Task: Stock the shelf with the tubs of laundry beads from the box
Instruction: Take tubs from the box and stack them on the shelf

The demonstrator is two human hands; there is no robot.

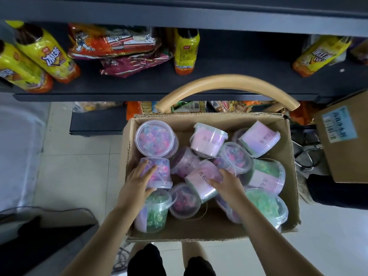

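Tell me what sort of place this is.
Probably a small shop being restocked. A dark shelf holds yellow drink bottles and snack bags, and a cardboard box of laundry-bead tubs sits in front, the left hand and right hand each gripping one.

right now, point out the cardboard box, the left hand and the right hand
cardboard box [199,116]: head view, far rim
left hand [137,177]: head view, back of hand
right hand [227,183]: head view, back of hand
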